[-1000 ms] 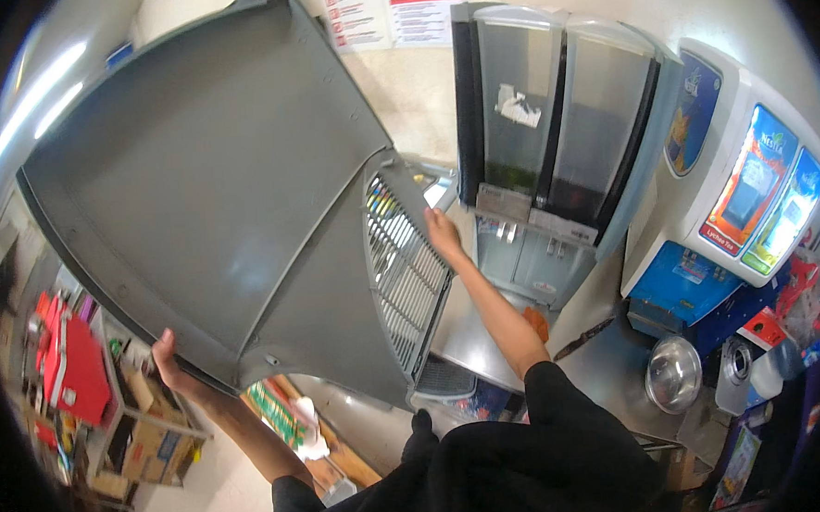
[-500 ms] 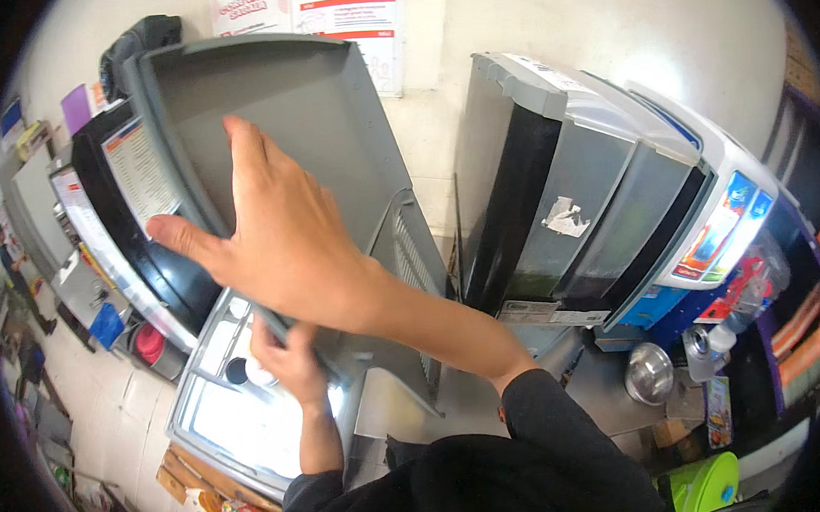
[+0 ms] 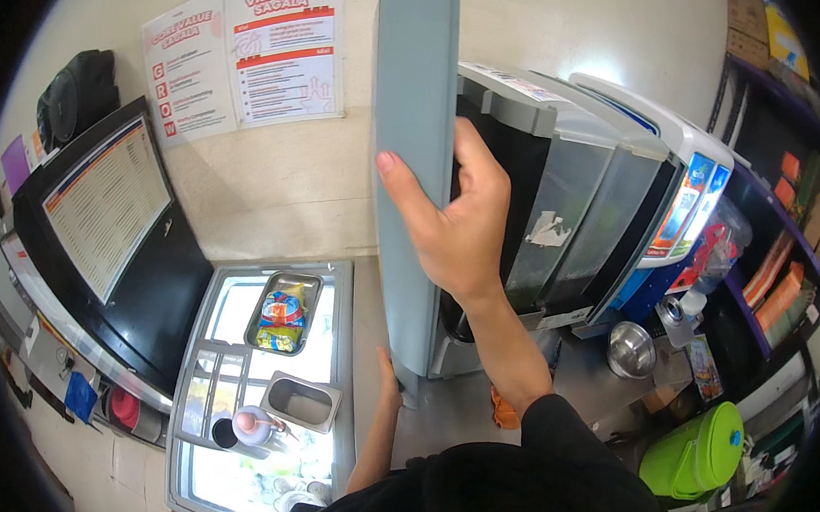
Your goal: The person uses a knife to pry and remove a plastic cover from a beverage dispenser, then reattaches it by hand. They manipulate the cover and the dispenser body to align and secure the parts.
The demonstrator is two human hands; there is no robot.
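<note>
A large grey plastic cover [image 3: 414, 163] stands upright and nearly edge-on before me, beside a dark-sided machine. My right hand [image 3: 464, 216] grips its near edge at mid-height, thumb on the outer face and fingers hooked round the right side. Lower down, my left hand [image 3: 389, 379] is against the cover's left side near its bottom end; its fingers are partly hidden, but it seems to hold the edge. Right behind the cover is the machine [image 3: 556, 220] with clear grey panels and a torn white sticker.
At left, a glass-topped grey unit [image 3: 338, 306] carries a steel pan [image 3: 305, 285] with colourful packets, an empty steel pan [image 3: 302, 401] and a pump bottle [image 3: 257, 425]. A black panel [image 3: 181, 231] leans beyond. A steel bowl [image 3: 631, 349] and green bucket [image 3: 694, 454] stand right.
The cover has swung right, off the glass-topped unit, and turned from showing its hollow inside to edge-on. Both hands moved right with it; the right thumb now presses its face.
</note>
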